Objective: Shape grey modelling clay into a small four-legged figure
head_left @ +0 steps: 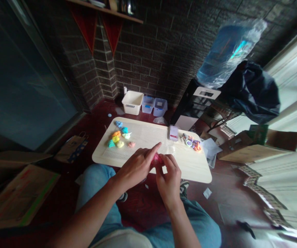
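My left hand (138, 166) and my right hand (168, 175) meet over the near edge of a low pale wooden table (189, 168). Between their fingertips they pinch a small pink lump of clay (156, 159). On the table's left part lie several small clay pieces (119, 137) in blue, orange, yellow, teal and pink. A phone (174, 133) lies at the table's far side. To its right sits a cluster of small colourful tools and clay bits (192, 142). A clear plastic sheet (169, 148) lies just beyond my hands.
A white tub (132, 102) and two clear boxes (154, 105) stand by the brick wall. A water bottle (228, 51) sits on a black stand at the right. Cardboard (16, 196) lies at the left, boxes (251, 146) at the right. My knees are under the table's near edge.
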`<action>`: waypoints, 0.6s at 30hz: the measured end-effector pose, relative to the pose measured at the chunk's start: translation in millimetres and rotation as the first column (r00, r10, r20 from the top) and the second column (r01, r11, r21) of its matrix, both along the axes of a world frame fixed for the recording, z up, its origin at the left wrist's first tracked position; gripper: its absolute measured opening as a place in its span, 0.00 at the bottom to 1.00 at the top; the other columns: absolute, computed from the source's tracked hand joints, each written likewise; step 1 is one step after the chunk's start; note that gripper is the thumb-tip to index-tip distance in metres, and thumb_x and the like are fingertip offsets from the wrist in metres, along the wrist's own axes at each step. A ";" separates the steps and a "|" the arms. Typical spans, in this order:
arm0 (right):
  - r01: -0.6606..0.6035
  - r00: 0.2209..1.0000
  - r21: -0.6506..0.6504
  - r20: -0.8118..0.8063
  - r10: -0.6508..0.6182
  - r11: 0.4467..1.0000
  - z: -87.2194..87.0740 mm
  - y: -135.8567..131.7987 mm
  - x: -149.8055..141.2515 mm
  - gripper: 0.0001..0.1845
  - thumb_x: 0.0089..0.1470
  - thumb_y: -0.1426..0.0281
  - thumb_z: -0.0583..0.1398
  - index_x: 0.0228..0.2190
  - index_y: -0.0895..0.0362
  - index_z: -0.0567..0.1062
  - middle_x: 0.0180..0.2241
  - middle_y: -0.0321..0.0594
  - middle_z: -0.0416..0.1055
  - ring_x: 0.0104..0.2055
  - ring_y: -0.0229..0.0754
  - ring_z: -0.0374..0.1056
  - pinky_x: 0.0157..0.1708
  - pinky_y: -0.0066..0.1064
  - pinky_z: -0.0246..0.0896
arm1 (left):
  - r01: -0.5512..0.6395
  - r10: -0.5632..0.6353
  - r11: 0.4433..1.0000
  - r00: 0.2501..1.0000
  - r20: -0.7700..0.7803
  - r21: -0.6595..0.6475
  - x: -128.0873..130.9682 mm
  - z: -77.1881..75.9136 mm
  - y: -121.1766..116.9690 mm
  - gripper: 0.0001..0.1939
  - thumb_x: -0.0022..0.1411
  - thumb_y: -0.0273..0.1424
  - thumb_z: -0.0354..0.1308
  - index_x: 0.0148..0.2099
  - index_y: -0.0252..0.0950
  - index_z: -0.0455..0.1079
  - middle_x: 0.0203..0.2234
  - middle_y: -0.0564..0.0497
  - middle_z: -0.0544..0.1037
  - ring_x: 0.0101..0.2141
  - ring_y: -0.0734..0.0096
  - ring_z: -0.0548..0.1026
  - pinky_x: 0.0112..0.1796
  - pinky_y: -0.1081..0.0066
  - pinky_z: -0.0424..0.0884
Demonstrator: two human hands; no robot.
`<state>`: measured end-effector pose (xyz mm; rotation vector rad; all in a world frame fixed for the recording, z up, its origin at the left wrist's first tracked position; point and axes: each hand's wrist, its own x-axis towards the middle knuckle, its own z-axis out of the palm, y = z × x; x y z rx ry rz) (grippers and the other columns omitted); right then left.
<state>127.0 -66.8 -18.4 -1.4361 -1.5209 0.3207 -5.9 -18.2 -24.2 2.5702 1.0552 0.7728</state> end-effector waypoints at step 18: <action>-0.127 0.992 -0.201 0.003 0.130 0.971 -4.8 4.4 21.4 0.13 0.58 0.67 0.61 0.45 0.55 0.75 0.38 0.43 0.75 0.37 0.42 0.70 0.33 0.32 0.68 | 0.041 -0.032 0.989 0.998 0.062 -0.142 2.8 -9.6 6.6 0.44 0.61 0.19 0.55 0.71 0.45 0.37 0.44 0.47 0.76 0.45 0.62 0.74 0.49 0.57 0.72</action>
